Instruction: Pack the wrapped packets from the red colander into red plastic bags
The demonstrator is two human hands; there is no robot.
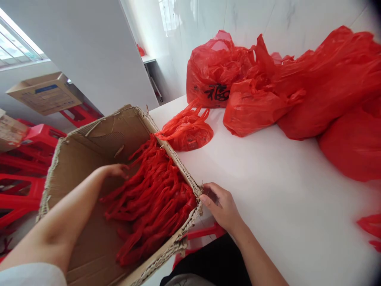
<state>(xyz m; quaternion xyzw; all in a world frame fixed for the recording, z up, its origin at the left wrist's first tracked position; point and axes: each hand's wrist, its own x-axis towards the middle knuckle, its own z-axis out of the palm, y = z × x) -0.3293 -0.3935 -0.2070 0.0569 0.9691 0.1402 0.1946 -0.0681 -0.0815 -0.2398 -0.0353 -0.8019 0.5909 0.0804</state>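
Progress read: the open brown corrugated cardboard box [89, 167] with ragged torn edges holds a bundle of long red plastic strands [151, 198], looks like bag handles or twisted strips, heaped along its right wall; the left half of the box floor is bare cardboard, so by my estimate the box is partly filled or partly emptied (can't tell which from one view). On the white surface [268, 190], well apart from the box, sits a pile of large crumpled red plastic bags [297, 83], one printed with a black character, all looking stuffed and knotted. A small tied red plastic bag [187, 131] sits just beside the box's right wall, near its far end. Judgement: most material is bagged and on the surface, the strands in the box look like the portion in hand. Left hand [117, 171]: inside the box, fingers curled loosely down at the far end of the strand bundle, touching or just about touching it; a firm grip isn't visible. Right hand [222, 204]: resting on the surface at the box's near right corner, thumb against the frayed cardboard edge, fingers partly bent, not spread, holding nothing else. Red plastic stools [26, 159] stacked beyond the box, left.
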